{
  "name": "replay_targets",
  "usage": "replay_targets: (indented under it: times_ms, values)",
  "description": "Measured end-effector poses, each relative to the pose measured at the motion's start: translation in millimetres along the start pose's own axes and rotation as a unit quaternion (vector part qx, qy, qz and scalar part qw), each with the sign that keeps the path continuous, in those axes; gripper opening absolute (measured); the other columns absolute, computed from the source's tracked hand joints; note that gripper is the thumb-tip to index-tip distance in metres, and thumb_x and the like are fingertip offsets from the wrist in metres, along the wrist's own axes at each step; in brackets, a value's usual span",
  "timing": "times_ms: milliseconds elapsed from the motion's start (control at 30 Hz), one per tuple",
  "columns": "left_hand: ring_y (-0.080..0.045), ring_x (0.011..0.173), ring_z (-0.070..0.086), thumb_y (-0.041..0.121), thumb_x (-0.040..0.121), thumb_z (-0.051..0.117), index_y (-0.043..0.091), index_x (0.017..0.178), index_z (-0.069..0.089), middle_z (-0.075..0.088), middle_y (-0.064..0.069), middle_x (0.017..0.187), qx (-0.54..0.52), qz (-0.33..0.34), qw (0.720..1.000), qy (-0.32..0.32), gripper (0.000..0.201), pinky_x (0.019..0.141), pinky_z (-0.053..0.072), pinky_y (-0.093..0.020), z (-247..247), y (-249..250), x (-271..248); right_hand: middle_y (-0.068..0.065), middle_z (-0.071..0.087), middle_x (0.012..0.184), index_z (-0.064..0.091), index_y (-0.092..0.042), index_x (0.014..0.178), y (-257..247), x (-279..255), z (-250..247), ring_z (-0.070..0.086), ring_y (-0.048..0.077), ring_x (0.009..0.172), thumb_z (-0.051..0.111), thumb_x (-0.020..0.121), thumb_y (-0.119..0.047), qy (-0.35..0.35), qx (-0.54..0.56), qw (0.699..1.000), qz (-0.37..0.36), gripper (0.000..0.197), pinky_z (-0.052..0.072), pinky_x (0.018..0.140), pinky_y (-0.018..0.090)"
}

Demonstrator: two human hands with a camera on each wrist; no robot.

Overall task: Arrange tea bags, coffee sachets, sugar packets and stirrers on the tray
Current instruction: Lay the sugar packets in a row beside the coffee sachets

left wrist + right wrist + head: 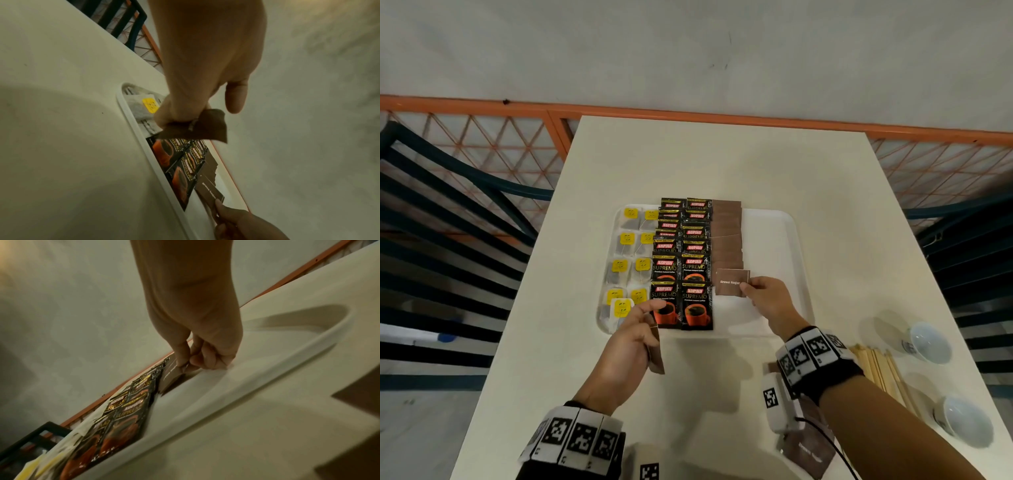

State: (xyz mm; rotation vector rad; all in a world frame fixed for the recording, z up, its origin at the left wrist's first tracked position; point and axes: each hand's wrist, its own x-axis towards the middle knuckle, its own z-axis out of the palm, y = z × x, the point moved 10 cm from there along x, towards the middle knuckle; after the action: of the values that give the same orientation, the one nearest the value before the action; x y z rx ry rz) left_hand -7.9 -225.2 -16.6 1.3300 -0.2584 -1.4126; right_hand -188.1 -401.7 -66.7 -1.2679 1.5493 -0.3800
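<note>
A white tray [774, 222] holds yellow-tagged tea bags [627, 238] at its left, two columns of black coffee sachets [681, 260] in the middle, and a column of brown sugar packets [726, 233]. My right hand [753, 291] pinches one brown sugar packet [731, 281] by its right edge at the near end of that column, low over the tray; the right wrist view shows the same packet [173, 374] pinched. My left hand [643, 325] holds a few brown sugar packets [656, 356] over the tray's near edge, also seen as a brown bundle [197, 128].
Wooden stirrers [876, 366] lie on the white table [705, 164] right of my right wrist. Two white cups [928, 342] stand at the right edge. More brown packets [810, 452] lie near the front. Dark chairs flank the table; an orange railing runs behind.
</note>
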Motion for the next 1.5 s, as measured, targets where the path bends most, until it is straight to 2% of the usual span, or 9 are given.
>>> replay_targets:
  times_ms: [133, 267, 400, 600, 667, 800, 1200, 1400, 1500]
  values:
    - [-0.013, 0.055, 0.047, -0.024, 0.073, 0.028, 0.014, 0.107, 0.056, 0.043, -0.005, 0.067, 0.089, 0.019, 0.996, 0.004, 0.058, 0.05, 0.044, -0.027, 1, 0, 0, 0.002, 0.06, 0.089, 0.063, -0.009, 0.095, -5, 2, 0, 0.054, 0.017, 0.084, 0.064, 0.085, -0.019, 0.05, -0.051, 0.997, -0.015, 0.014, 0.038, 0.072, 0.026]
    - [-0.019, 0.081, 0.049, -0.022, 0.079, 0.037, 0.018, 0.11, 0.059, 0.052, -0.009, 0.088, 0.118, 0.015, 0.993, -0.005, 0.055, 0.073, 0.044, -0.029, -1, -2, 0, 0.004, 0.059, 0.086, 0.055, -0.011, 0.09, -11, -4, -1, 0.054, 0.018, 0.079, 0.065, 0.084, -0.02, 0.072, -0.053, 0.995, -0.039, 0.015, 0.038, 0.058, 0.018]
    - [-0.017, 0.091, 0.059, -0.017, 0.083, 0.047, 0.017, 0.11, 0.06, 0.06, -0.01, 0.102, 0.088, 0.025, 0.996, 0.002, 0.045, 0.073, 0.052, -0.021, 1, 7, 5, 0.001, 0.058, 0.086, 0.055, -0.009, 0.103, -24, -24, -3, 0.053, 0.015, 0.078, 0.057, 0.09, -0.025, 0.075, -0.082, 0.991, -0.068, 0.021, 0.038, 0.064, 0.022]
    - [-0.017, 0.09, 0.063, -0.014, 0.081, 0.054, 0.015, 0.105, 0.06, 0.064, -0.008, 0.096, 0.029, 0.046, 0.998, 0.009, 0.038, 0.079, 0.054, -0.026, 9, 16, 15, -0.005, 0.063, 0.084, 0.059, -0.019, 0.096, -45, -93, 52, 0.055, 0.008, 0.068, 0.05, 0.093, -0.036, -0.189, -0.017, 0.976, -0.106, 0.02, 0.041, 0.058, 0.018]
    - [-0.019, 0.089, 0.064, -0.014, 0.081, 0.055, 0.012, 0.107, 0.059, 0.066, -0.008, 0.094, 0.021, 0.052, 0.998, -0.002, 0.037, 0.08, 0.056, -0.028, 14, 16, 16, -0.004, 0.064, 0.08, 0.061, -0.018, 0.097, -45, -105, 60, 0.056, 0.008, 0.068, 0.057, 0.09, -0.028, -0.206, 0.016, 0.972, -0.113, 0.012, 0.042, 0.056, 0.017]
    - [-0.013, 0.081, 0.067, -0.009, 0.082, 0.057, 0.014, 0.104, 0.061, 0.067, -0.004, 0.087, 0.018, 0.044, 0.999, -0.009, 0.032, 0.076, 0.057, -0.025, 16, 9, 20, -0.002, 0.066, 0.08, 0.062, -0.018, 0.092, -36, -95, 50, 0.057, 0.013, 0.073, 0.061, 0.087, -0.014, -0.132, 0.064, 0.985, -0.094, 0.006, 0.043, 0.06, 0.021]
    - [-0.013, 0.083, 0.061, 0.0, 0.092, 0.049, 0.018, 0.098, 0.062, 0.065, -0.005, 0.097, 0.138, 0.022, 0.99, -0.034, 0.024, 0.072, 0.049, -0.017, 10, -11, 18, -0.001, 0.063, 0.08, 0.064, -0.009, 0.096, 0, -32, -1, 0.055, 0.007, 0.068, 0.061, 0.088, -0.01, 0.029, 0.07, 0.997, -0.03, 0.009, 0.042, 0.056, 0.011]
    - [-0.013, 0.085, 0.061, 0.005, 0.091, 0.052, 0.021, 0.101, 0.062, 0.065, -0.005, 0.098, 0.199, 0.003, 0.978, -0.058, 0.021, 0.075, 0.049, -0.018, 14, -28, 8, 0.004, 0.067, 0.092, 0.065, -0.01, 0.097, 10, -13, -2, 0.061, 0.019, 0.086, 0.07, 0.081, -0.022, 0.083, -0.035, 0.996, -0.019, 0.021, 0.049, 0.081, 0.03]
    - [-0.012, 0.084, 0.061, 0.004, 0.09, 0.054, 0.021, 0.1, 0.062, 0.065, -0.002, 0.097, 0.236, 0.005, 0.97, -0.056, 0.022, 0.073, 0.048, -0.018, 21, -33, 4, -0.002, 0.061, 0.086, 0.062, -0.009, 0.1, 1, -19, -8, 0.056, 0.013, 0.082, 0.07, 0.081, -0.025, 0.087, -0.07, 0.993, -0.037, 0.026, 0.042, 0.065, 0.015]
